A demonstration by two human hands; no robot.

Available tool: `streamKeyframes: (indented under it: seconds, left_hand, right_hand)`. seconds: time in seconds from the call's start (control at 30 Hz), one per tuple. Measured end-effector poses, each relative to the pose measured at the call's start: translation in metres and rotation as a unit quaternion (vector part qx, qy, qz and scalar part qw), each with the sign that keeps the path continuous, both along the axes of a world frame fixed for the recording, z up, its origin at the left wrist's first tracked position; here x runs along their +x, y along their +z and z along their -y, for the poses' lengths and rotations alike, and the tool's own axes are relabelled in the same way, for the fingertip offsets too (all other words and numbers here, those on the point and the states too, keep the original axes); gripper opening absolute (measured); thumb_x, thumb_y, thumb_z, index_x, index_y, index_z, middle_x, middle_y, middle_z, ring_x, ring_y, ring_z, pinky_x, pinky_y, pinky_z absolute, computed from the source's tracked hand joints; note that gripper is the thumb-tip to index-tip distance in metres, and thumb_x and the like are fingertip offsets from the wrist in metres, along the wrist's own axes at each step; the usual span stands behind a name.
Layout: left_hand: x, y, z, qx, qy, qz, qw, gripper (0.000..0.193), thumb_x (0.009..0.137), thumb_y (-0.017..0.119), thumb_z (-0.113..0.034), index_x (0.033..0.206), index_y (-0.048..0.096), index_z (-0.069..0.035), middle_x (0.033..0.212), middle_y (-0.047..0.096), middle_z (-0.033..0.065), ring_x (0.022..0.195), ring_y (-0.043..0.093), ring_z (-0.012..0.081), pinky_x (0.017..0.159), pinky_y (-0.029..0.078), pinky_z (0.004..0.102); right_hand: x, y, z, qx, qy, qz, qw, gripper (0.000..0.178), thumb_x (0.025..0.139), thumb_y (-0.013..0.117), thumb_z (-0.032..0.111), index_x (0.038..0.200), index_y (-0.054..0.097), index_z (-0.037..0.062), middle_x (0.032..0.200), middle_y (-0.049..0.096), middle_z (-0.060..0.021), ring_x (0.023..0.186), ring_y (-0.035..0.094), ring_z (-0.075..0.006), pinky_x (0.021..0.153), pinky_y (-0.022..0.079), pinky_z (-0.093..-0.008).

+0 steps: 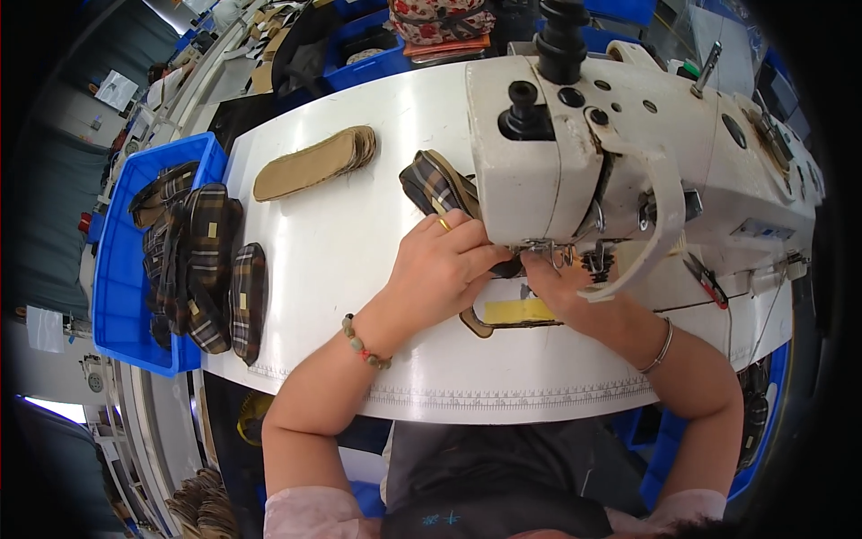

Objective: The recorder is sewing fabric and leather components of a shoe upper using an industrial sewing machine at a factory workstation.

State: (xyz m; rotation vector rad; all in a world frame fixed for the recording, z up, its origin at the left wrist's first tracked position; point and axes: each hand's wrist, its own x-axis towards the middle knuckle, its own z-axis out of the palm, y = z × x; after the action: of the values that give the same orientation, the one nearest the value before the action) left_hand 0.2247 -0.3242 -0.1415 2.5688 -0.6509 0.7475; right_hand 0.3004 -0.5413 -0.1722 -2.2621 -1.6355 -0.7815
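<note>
- Reaching over the white table with the printed ruler edge (512,402), two bare forearms meet beneath the sewing head.
- Left hand (440,269): fingers bent close together beside the needle area; whether they pinch anything, I cannot tell.
- Right hand (561,286): fingertips partly hidden near the metal presser foot; their grip I cannot tell.
- Bright yellow strip (514,312), just beside the right hand.
- Brown-and-black plaid cloth shoe piece (437,182), just beyond the left hand, partly hidden by the white metal sewing machine (530,171).
- Tan, elongated stacked soles (310,168), well apart, farther left.
- Blue plastic bin (112,269), holding more plaid pieces (208,234).
- Red floral bundle (440,20), beyond the table.
</note>
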Motion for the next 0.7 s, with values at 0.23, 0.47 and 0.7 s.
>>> streamKeyframes:
  seconds: [0.23,0.47,0.7]
  left_hand:
    - [0.002,-0.006,-0.001,0.038,-0.013,0.036,0.999,0.022,0.064,0.075,-0.011,0.086,0.074,-0.012,0.084,0.06,-0.0027,0.085,0.058,0.0162,0.074,0.047,0.0305]
    - [-0.001,-0.004,0.002,0.091,-0.036,0.069,0.993,0.014,0.069,0.07,-0.015,0.081,0.075,-0.012,0.082,0.058,-0.003,0.085,0.058,0.0146,0.084,0.045,0.0356]
    - [0.0,0.0,-0.001,0.069,-0.012,0.05,0.996,0.013,0.069,0.072,-0.014,0.081,0.075,-0.012,0.079,0.057,-0.0023,0.084,0.058,0.0154,0.089,0.045,0.037]
  right_hand:
    - [-0.001,-0.006,0.004,0.077,0.035,-0.248,0.965,0.015,0.091,0.063,0.006,0.105,0.068,0.0065,0.09,0.071,-0.0083,0.08,0.07,-0.0221,0.072,0.056,-0.0318]
    - [0.001,0.004,0.001,0.008,0.028,-0.173,0.984,0.007,0.092,0.063,0.01,0.095,0.069,0.0083,0.081,0.067,-0.0047,0.072,0.067,-0.0197,0.056,0.05,-0.0332]
    - [0.003,-0.001,0.003,-0.009,0.027,-0.097,0.995,0.007,0.091,0.065,0.012,0.096,0.07,0.0092,0.086,0.068,-0.0033,0.072,0.068,-0.0183,0.056,0.049,-0.0311]
